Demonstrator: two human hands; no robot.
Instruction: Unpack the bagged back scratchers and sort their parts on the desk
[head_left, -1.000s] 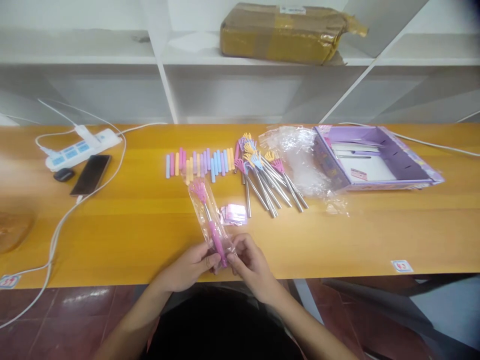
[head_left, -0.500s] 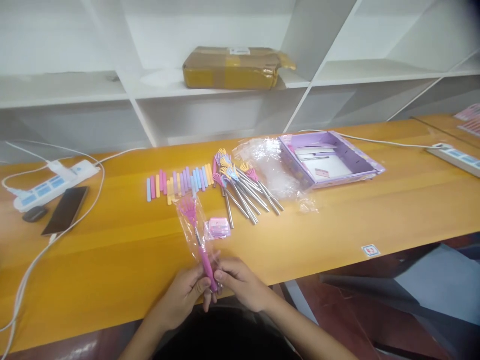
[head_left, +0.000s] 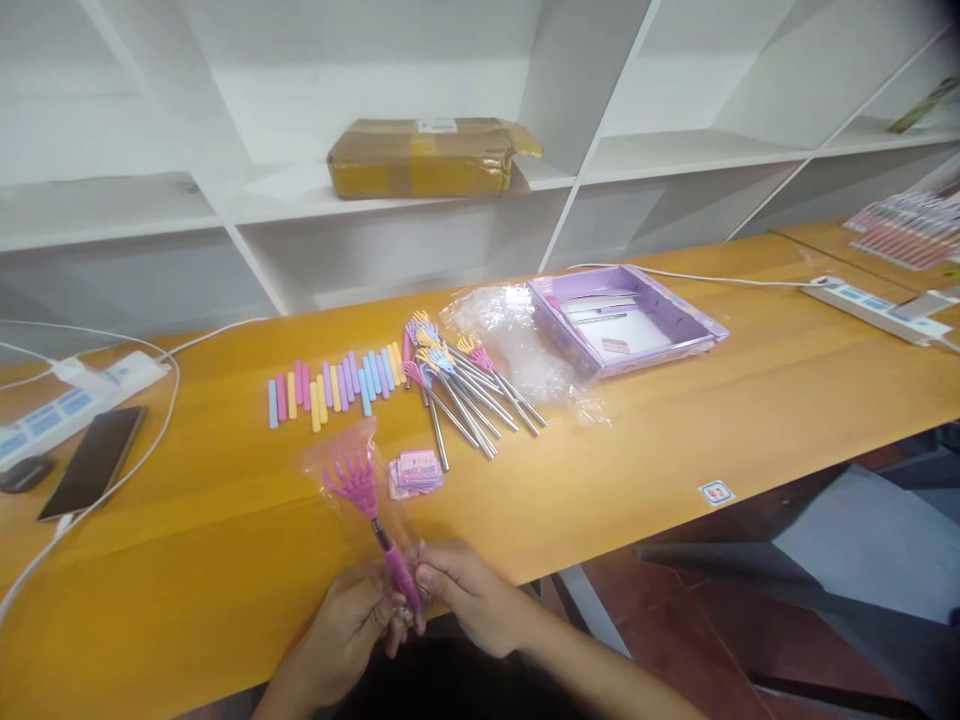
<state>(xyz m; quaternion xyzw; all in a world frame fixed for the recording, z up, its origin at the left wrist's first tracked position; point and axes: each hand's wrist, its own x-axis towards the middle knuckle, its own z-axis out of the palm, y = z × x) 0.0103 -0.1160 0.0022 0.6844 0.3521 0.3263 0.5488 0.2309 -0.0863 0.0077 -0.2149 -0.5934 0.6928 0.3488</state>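
A pink back scratcher (head_left: 356, 488) with a hand-shaped head lies inside a clear plastic bag (head_left: 322, 462), its head pointing away from me. My left hand (head_left: 352, 610) is closed round the handle end through the plastic. From the other side, my right hand (head_left: 465, 590) pinches the bag's open end beside the handle. Just beyond my hands sits a small stack of pink and purple cards (head_left: 416, 472). Farther back lies a pile of metal-rod back scratchers (head_left: 465, 390) with coloured hand heads. Left of it, coloured handle sleeves (head_left: 334, 385) lie in a row.
Clear plastic bags (head_left: 502, 330) spread beside a purple box (head_left: 660, 345) holding papers. A phone (head_left: 94, 460), cables and a power strip (head_left: 90, 405) are at left. Another power strip (head_left: 877, 308) is at right. A taped carton (head_left: 427, 160) rests on the shelf.
The view has turned to the right, so the table things appear farther left. The bagged back scratcher and both hands sit slightly lower in view. Both hands still hold it.
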